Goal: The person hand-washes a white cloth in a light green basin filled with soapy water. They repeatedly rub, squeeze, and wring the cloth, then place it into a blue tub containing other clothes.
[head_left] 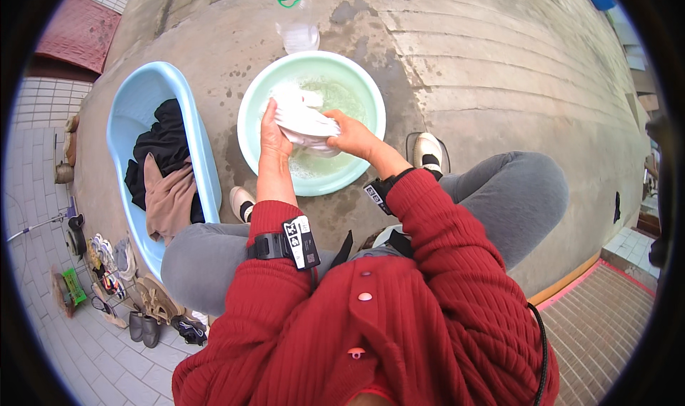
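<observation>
A wet white cloth garment [302, 116] is stretched between my two hands, above a round pale green basin [247, 138]. My left hand [274, 130] grips its left side, thumb up. On the right, my right hand [350, 133] pinches the garment's edge in a bunched fold. Cloudy, sudsy water [342, 103] fills the lower part of the basin, and more white cloth lies in it beyond my hands. The garment's lower folds hang at the water; whether they touch it I cannot tell.
Left of the basin stands a light blue plastic tub [200, 133] holding black cloth [163, 138] and a brown garment [168, 194]. A clear plastic jug [299, 28] with a green handle stands behind the basin. Several shoes [144, 328] line the lower left. The concrete floor [497, 101] has wet patches.
</observation>
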A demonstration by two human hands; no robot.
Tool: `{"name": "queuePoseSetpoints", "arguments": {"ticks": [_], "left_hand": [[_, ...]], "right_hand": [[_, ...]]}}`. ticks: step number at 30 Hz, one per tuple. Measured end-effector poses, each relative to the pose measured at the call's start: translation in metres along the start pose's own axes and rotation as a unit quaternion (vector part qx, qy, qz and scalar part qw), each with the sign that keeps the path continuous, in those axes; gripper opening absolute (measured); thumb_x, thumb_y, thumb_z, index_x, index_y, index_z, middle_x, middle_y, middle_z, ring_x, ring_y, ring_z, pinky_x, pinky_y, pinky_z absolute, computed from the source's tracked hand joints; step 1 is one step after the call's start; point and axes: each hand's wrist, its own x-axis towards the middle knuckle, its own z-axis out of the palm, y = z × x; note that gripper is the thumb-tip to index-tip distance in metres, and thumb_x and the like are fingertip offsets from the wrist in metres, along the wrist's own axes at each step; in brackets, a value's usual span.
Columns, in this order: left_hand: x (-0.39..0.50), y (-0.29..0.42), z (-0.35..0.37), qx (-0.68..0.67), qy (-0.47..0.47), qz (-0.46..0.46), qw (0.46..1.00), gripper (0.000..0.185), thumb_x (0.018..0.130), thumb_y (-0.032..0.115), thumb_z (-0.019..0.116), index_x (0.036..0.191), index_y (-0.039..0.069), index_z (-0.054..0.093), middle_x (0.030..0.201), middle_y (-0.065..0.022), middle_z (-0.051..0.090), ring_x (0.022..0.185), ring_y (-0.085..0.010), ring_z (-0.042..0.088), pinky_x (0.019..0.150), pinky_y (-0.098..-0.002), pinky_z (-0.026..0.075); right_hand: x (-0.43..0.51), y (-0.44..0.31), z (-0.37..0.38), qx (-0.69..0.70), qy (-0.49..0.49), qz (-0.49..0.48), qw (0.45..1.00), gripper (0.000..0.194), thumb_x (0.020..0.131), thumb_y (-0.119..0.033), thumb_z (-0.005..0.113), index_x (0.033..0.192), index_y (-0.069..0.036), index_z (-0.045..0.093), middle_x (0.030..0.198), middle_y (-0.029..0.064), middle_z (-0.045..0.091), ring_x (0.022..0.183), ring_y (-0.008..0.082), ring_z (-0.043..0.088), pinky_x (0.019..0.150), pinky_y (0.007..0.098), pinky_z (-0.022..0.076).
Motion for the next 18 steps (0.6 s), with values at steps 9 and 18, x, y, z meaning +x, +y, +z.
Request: {"name": "queuePoseSetpoints", "arguments": {"ticks": [9,18], "left_hand": [[-0.006,0.019,0.007,-0.135,-0.054,0.014,0.989,0.051,0.085,0.025,0.051,0.127,-0.003,0.041,0.126,-0.0187,0.049,0.115,-0.0315,0.048,0.099,-0.0443,0.037],[0.0,-0.011,-0.007,-0.261,-0.069,-0.06,0.961,0.055,0.086,0.031,0.042,0.129,-0.001,0.039,0.127,-0.0187,0.048,0.111,-0.0342,0.05,0.099,-0.0502,0.036]], "right_hand": [[0.015,0.019,0.006,0.222,-0.115,0.138,0.958,0.07,0.066,-0.015,0.057,0.133,-0.008,0.04,0.124,0.0156,0.052,0.117,0.0295,0.047,0.096,0.0423,0.0361],[0.022,0.03,0.01,0.644,-0.059,0.164,0.745,0.065,0.088,-0.054,0.044,0.132,-0.007,0.041,0.127,0.0145,0.051,0.116,0.0284,0.049,0.095,0.0459,0.0381]]}}
